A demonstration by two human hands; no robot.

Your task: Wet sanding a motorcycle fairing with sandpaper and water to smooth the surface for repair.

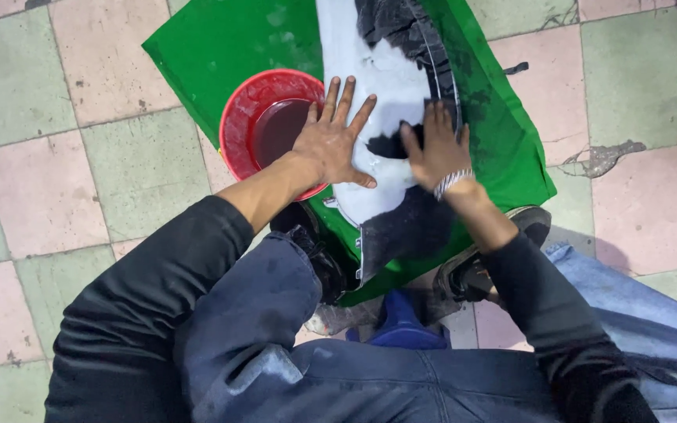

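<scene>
Both hands are flat on the grey-and-black panel (389,86) lying on a green sheet (221,39): left hand (331,141) spread wide, right hand (435,149) pressing, fingers together. The red basin (238,117) sits touching that left wrist, so one careless nudge could probably slosh it.

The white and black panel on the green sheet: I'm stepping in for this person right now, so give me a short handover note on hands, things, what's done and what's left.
Left hand: open, flat, fingers spread, pressing on the white and black panel.
Right hand: flat on the panel's black patch; whether it holds anything under the palm cannot be told.
Panel lies on the green sheet on the tiled floor; red bowl with dark liquid sits beside the left hand.
Done: much of the panel looks white, the sheet looks wet.
Left: black patches remain at the top and near end.
</scene>
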